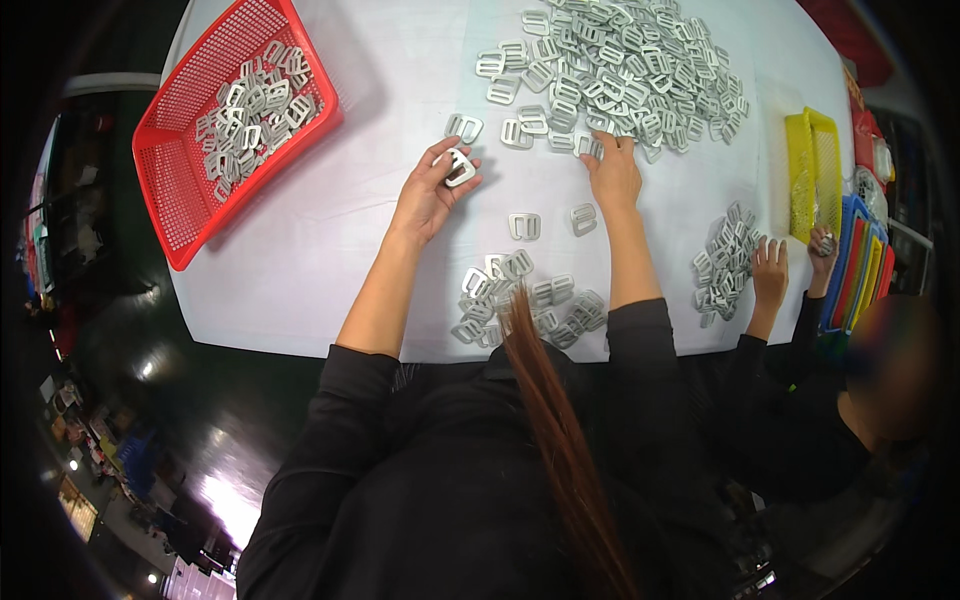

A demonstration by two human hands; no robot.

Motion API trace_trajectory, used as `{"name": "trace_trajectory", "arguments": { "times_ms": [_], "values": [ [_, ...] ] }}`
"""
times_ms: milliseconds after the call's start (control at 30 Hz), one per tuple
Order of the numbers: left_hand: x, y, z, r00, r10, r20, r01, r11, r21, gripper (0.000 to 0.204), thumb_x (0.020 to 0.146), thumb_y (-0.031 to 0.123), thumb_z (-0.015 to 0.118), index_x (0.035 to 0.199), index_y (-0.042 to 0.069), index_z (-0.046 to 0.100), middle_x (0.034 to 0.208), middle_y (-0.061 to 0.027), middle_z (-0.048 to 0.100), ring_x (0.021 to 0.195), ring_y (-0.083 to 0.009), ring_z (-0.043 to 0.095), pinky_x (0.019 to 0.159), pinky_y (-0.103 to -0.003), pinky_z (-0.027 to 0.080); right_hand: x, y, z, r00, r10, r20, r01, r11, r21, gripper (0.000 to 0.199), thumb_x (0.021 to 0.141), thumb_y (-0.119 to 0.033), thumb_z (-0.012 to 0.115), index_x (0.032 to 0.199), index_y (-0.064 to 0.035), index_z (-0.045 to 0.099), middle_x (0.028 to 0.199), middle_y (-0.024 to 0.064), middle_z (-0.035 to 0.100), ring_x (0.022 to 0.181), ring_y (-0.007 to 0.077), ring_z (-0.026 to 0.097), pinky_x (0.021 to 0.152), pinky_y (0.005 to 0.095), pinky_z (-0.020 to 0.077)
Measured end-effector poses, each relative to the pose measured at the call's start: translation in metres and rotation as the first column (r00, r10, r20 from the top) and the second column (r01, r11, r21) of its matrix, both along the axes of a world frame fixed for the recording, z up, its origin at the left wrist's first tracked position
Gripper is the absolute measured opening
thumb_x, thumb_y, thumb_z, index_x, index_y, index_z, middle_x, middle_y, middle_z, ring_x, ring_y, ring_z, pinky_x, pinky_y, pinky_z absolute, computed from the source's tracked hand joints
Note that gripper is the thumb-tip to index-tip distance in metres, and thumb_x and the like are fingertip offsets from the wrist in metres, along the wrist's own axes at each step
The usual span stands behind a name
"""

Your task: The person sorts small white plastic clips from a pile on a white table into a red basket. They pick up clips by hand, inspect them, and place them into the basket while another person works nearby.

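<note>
My left hand (428,196) is closed on a silver-grey metal slide buckle (459,168), pinched between thumb and fingers above the white table. Just beyond it, another buckle (464,127) lies flat. My right hand (615,175) reaches to the near edge of a large heap of buckles (640,75), its fingertips on one buckle (586,145) there. Between my forearms rest two loose buckles, one (524,227) left of the other (583,219). Close to my body is a smaller pile of buckles (553,290), partly hidden by a hanging lock of hair.
A red perforated basket (165,135) holding many buckles stands at the left. On the right, a co-worker's hands (770,270) are beside a small buckle pile (722,262). Past them are a yellow basket (812,125) and stacked coloured trays (850,270).
</note>
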State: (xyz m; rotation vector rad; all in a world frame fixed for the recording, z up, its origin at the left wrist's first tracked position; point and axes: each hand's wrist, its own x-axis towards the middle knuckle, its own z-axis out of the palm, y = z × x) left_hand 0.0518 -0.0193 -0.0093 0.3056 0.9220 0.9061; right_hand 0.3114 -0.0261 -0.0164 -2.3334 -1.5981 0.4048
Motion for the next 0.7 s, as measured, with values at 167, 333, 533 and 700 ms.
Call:
{"name": "trace_trajectory", "arguments": {
  "times_ms": [167, 333, 533, 700],
  "values": [
    [0.010, -0.007, 0.008, 0.986, -0.042, 0.161, 0.049, 0.998, -0.043, 0.040, 0.095, 0.029, 0.037, 0.122, 0.000, 0.042, 0.112, -0.0153, 0.051, 0.105, -0.0282, 0.054, 0.085, -0.037, 0.052, 0.014, 0.003, 0.002, 0.999, 0.032, -0.013, -0.034, 0.991, -0.133, 0.024, 0.071, -0.016, 0.071, 0.092, -0.0073, 0.063, 0.082, 0.0070, 0.059, 0.073, 0.0243, 0.060, 0.064, 0.0355, 0.0475],
    [0.022, -0.013, 0.015, 0.989, -0.077, 0.125, 0.082, 0.996, -0.033, 0.046, 0.096, 0.035, 0.029, 0.121, -0.001, 0.042, 0.113, -0.0169, 0.050, 0.106, -0.0299, 0.053, 0.091, -0.043, 0.047, -0.039, -0.016, 0.037, 0.495, -0.154, -0.855, 0.041, 0.987, -0.154, 0.022, 0.073, -0.014, 0.069, 0.083, 0.0046, 0.062, 0.068, 0.0101, 0.064, 0.053, 0.0122, 0.055, 0.046, 0.0238, 0.0438],
    [0.031, -0.024, 0.025, 0.982, -0.112, 0.149, 0.120, 0.992, -0.042, 0.045, 0.097, 0.034, 0.028, 0.121, -0.002, 0.042, 0.115, -0.0162, 0.049, 0.109, -0.0240, 0.050, 0.091, -0.042, 0.047, -0.093, -0.022, 0.045, 0.715, -0.050, -0.697, -0.029, 0.994, -0.101, 0.027, 0.071, -0.020, 0.072, 0.081, 0.0033, 0.063, 0.070, 0.0115, 0.064, 0.063, 0.0164, 0.063, 0.054, 0.0281, 0.0501],
    [0.025, -0.030, 0.022, 0.983, -0.079, 0.167, 0.095, 0.992, -0.089, 0.043, 0.097, 0.031, 0.028, 0.122, -0.001, 0.042, 0.115, -0.0159, 0.049, 0.108, -0.0255, 0.051, 0.089, -0.039, 0.048, -0.087, -0.026, 0.038, 0.492, -0.105, -0.864, -0.035, 0.989, -0.141, 0.024, 0.075, -0.021, 0.068, 0.080, 0.0027, 0.063, 0.065, 0.0041, 0.060, 0.055, 0.0102, 0.053, 0.049, 0.0228, 0.0417]
  ]
}}
